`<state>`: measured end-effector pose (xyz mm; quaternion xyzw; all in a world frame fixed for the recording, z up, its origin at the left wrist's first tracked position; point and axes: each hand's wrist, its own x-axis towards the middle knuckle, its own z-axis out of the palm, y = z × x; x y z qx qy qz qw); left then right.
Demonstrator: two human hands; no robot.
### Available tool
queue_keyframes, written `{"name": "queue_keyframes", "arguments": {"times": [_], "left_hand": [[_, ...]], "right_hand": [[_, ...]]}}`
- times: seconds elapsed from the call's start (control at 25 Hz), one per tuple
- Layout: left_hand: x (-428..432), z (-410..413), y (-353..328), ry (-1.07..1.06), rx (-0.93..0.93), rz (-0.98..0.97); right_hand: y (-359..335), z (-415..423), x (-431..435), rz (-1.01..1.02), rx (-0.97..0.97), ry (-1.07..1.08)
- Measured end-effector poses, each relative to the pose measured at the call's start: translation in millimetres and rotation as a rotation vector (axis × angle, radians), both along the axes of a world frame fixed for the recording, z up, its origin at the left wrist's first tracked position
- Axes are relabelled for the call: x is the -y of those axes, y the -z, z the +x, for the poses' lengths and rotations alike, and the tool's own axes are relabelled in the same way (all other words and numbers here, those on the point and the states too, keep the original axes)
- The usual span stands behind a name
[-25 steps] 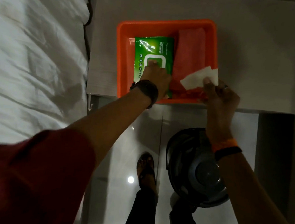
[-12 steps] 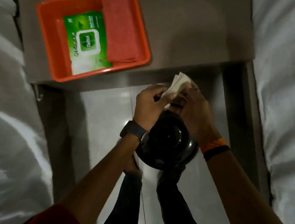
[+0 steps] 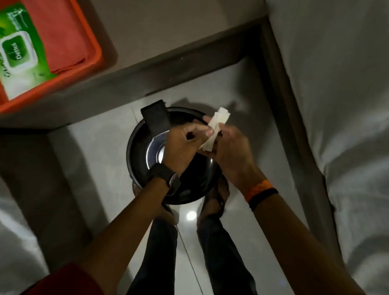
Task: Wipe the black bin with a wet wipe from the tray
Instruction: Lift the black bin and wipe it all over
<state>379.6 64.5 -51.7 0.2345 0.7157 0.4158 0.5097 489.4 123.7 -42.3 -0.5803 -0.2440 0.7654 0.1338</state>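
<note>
White bedding point(image 3: 348, 95) fills the right side and a second stretch of it lies at lower left, with a grey tabletop point(image 3: 166, 25) running between them across the top. On that tabletop, at the far left, sits the orange tray point(image 3: 96, 51), holding a green pack of wipes point(image 3: 16, 47) with a red cloth point(image 3: 51, 26) lying beside it. Below the table edge, on the pale shiny floor point(image 3: 241, 224), stands the round black bin point(image 3: 141, 147), its pedal pointing toward the table and the person's feet just behind it. Both hands meet directly above the bin and hide much of its lid. The left hand point(image 3: 184, 146), with a dark watch on the wrist, pinches the white wet wipe point(image 3: 215, 128) between thumb and fingers; the right hand point(image 3: 233, 153), with orange and black bands on the wrist, is closed on the same wipe from the other side. Compared with half a second ago, the hands hold the wipe much as before, while the tray has slid toward the left edge of view.
</note>
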Motion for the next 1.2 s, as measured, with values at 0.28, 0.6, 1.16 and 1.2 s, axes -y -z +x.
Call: {"name": "queue_keyframes", "arguments": {"times": [0.28, 0.6, 1.16, 1.2], "left_hand": [[-10, 20, 15, -0.028, -0.064, -0.064], [-54, -27, 56, 0.459, -0.757, 0.021], [-13, -107, 47, 1.272, -0.415, -0.221], [-1, -117, 43, 1.203, -0.392, -0.205]], "right_hand": [[32, 21, -5, 0.019, 0.021, -0.007], [77, 32, -30, 0.217, 0.363, 0.26], [83, 8, 63, 0.564, 0.263, -0.318], [79, -1, 82, 0.586, 0.208, -0.424]]}}
